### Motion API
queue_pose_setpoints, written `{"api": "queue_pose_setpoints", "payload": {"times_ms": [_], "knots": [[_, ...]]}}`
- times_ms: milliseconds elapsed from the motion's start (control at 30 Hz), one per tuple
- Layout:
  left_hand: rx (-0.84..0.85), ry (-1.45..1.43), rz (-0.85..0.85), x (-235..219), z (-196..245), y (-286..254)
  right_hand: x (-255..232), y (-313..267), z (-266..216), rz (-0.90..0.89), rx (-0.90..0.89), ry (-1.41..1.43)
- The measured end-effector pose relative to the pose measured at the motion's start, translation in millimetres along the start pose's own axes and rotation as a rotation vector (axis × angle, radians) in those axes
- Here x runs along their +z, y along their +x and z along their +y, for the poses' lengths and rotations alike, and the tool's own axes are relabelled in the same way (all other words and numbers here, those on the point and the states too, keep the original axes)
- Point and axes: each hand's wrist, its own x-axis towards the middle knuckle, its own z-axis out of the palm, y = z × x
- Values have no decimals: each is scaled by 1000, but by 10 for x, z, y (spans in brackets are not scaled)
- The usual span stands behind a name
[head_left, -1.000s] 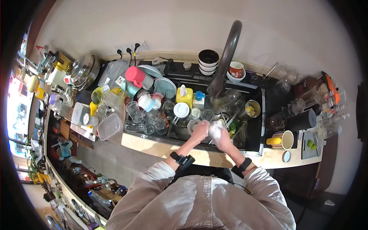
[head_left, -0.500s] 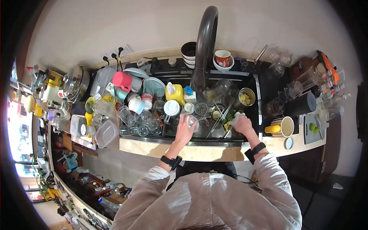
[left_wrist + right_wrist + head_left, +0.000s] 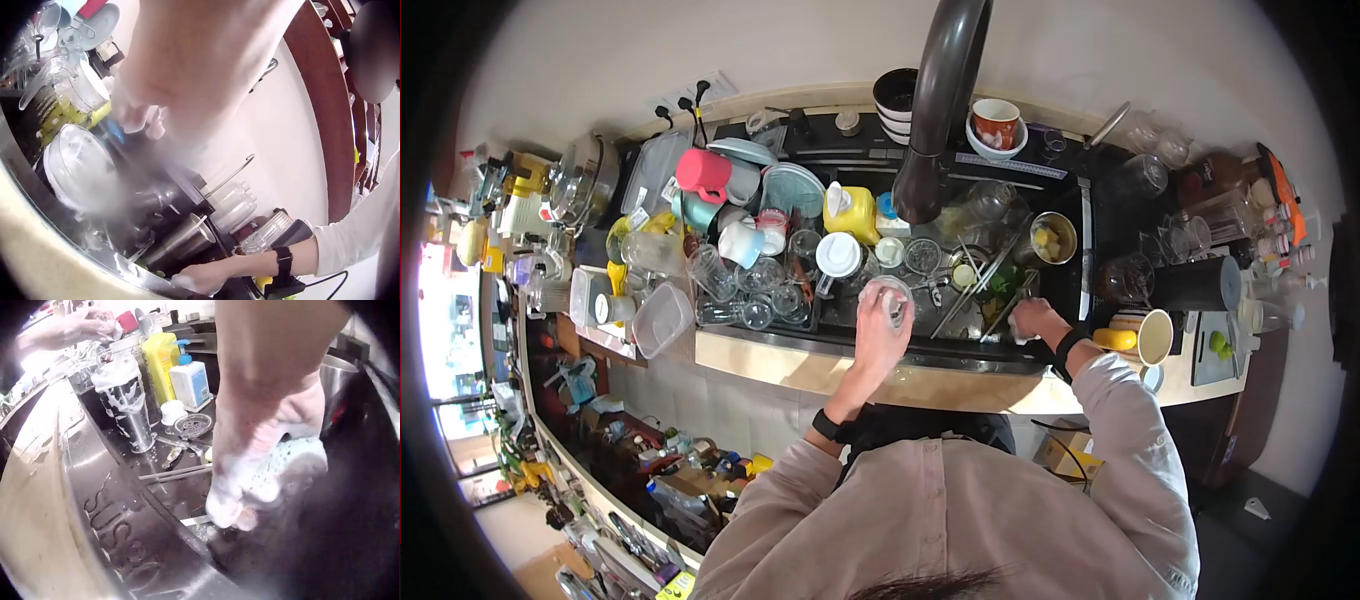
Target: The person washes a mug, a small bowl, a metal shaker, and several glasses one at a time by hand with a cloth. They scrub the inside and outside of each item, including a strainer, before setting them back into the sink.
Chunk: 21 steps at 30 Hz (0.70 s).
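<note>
In the head view my left hand (image 3: 883, 328) is over the front middle of the sink, fingers curled round a clear glass (image 3: 892, 303). The right wrist view shows that hand at the upper left, above and beyond a tall foam-covered cup (image 3: 127, 403) standing on the sink floor. The same foamy cup (image 3: 75, 159) lies below the hand in the left wrist view. My right hand (image 3: 1032, 319) is inside the sink at its front right. It grips a pale, porous sponge (image 3: 287, 465) coated in suds; the fingers are foamy.
A dark faucet (image 3: 945, 120) overhangs the sink. Chopsticks (image 3: 972, 290) and a steel pot (image 3: 1053, 238) lie near my right hand. Left of my left hand stand a white-lidded mug (image 3: 838, 256), a yellow bottle (image 3: 852, 213) and crowded glasses. A cream cup (image 3: 1154, 335) sits on the right counter.
My hands were together in suds over the sink a second ago. They have parted: the left went left, the right moved right with the sponge and now reaches the front right of the sink.
</note>
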Motion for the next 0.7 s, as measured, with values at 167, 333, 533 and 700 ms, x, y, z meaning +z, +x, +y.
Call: {"api": "queue_pose_setpoints", "payload": {"times_ms": [167, 333, 533, 700], "knots": [[-13, -8, 34, 35, 46, 0, 170, 121, -92, -42, -18, -238], [-81, -30, 48, 40, -41, -38, 214, 155, -167, 25, -117, -354], [-86, -22, 102, -7, -105, -60, 421, 391, -116, 41, -252, -399], [-19, -30, 184, -24, -89, -38, 175, 383, -67, 11, -282, -386]]}}
